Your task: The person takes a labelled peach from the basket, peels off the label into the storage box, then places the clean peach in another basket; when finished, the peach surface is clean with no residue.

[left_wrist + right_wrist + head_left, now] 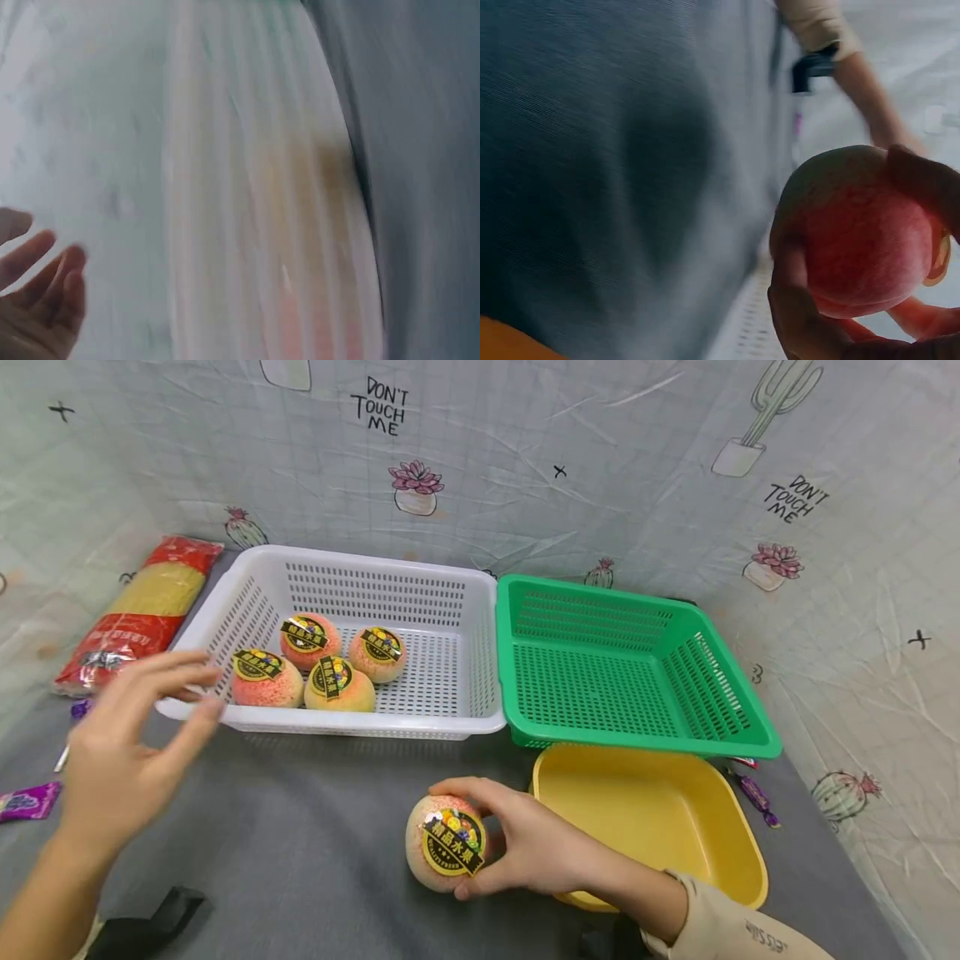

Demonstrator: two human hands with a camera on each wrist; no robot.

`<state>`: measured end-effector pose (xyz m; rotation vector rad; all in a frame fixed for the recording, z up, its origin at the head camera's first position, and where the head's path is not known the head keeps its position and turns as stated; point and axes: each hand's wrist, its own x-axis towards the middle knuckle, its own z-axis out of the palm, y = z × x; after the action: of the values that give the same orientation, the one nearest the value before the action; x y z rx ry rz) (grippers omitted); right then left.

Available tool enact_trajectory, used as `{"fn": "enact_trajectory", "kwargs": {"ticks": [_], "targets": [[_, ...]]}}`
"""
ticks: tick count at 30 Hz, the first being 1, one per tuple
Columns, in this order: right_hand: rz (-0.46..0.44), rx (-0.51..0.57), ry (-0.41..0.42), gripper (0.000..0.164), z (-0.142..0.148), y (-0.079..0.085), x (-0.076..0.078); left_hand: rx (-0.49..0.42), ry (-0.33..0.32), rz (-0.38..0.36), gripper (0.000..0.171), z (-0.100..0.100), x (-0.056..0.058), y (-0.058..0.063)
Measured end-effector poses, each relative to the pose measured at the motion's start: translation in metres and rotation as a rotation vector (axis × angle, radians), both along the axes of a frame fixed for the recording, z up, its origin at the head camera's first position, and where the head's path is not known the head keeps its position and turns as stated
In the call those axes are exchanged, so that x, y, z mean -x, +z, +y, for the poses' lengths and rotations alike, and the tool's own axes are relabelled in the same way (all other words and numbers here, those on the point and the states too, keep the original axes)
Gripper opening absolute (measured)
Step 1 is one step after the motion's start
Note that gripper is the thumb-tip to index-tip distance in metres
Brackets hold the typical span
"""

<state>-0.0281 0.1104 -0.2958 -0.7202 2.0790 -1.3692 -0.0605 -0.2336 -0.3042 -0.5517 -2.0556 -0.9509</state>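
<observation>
My right hand (525,839) grips a peach (442,852) with a black and gold sticker, in front of the baskets. In the right wrist view, the fingers and thumb curl round the peach (855,240), which shows its pink side. My left hand (127,743) is raised by the near left corner of the white basket (420,724), fingers spread and holding nothing. The left wrist view is blurred, with part of the left hand (45,300) at its lower left. Several stickered peaches (337,685) lie in the left part of the white basket.
A green basket (645,742) stands right of the white one, with a yellow basin (723,852) in front of it. A red and yellow packet (142,610) lies at the far left. Purple-wrapped sweets (30,802) lie on the grey cloth (300,843). A printed sheet (495,435) hangs behind.
</observation>
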Motion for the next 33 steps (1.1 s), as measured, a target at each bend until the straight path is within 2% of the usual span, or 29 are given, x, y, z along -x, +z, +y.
{"fn": "enact_trajectory", "kwargs": {"ticks": [2, 4, 6, 9, 10, 12, 15, 17, 22, 28, 30, 33], "targets": [[0.07, -0.066, 0.022, 0.077, 0.0, -0.008, -0.001, 0.039, -0.199, -0.019, 0.047, 0.024, -0.011, 0.001], [0.135, -0.141, 0.042, 0.077, -0.001, -0.015, -0.001, 0.088, -0.393, -0.113, 0.028, 0.044, -0.019, -0.004], [0.167, -0.206, 0.053, 0.078, -0.001, -0.02, -0.001, 0.149, -0.519, -0.238, 0.018, 0.061, -0.024, -0.014], [0.199, -0.28, 0.062, 0.079, -0.002, -0.025, -0.001, 0.218, -0.642, -0.459, 0.03, 0.078, -0.026, -0.03], [0.204, -0.295, 0.062, 0.079, -0.002, -0.026, -0.001, 0.235, -0.665, -0.534, 0.032, 0.082, -0.026, -0.035], [0.215, -0.316, 0.07, 0.079, -0.003, -0.027, 0.0, 0.267, -0.692, -0.635, 0.037, 0.089, -0.025, -0.044], [0.227, -0.332, 0.086, 0.079, -0.004, -0.026, 0.002, 0.268, -0.736, -0.723, 0.049, 0.098, -0.021, -0.053], [0.238, -0.341, 0.091, 0.078, -0.004, -0.025, 0.003, 0.27, -0.752, -0.754, 0.059, 0.103, -0.019, -0.058], [0.278, -0.37, 0.061, 0.077, 0.001, -0.022, 0.003, 0.274, -0.753, -0.808, 0.08, 0.114, -0.015, -0.066], [0.284, -0.395, -0.031, 0.071, 0.013, -0.012, -0.002, 0.185, -0.771, -0.751, 0.074, 0.123, -0.015, -0.077], [0.273, -0.388, -0.056, 0.062, 0.018, -0.007, -0.003, 0.15, -0.763, -0.756, 0.071, 0.124, -0.016, -0.08], [0.25, -0.355, -0.077, 0.039, 0.026, -0.004, -0.004, 0.092, -0.754, -0.788, 0.069, 0.126, -0.017, -0.084]]}}
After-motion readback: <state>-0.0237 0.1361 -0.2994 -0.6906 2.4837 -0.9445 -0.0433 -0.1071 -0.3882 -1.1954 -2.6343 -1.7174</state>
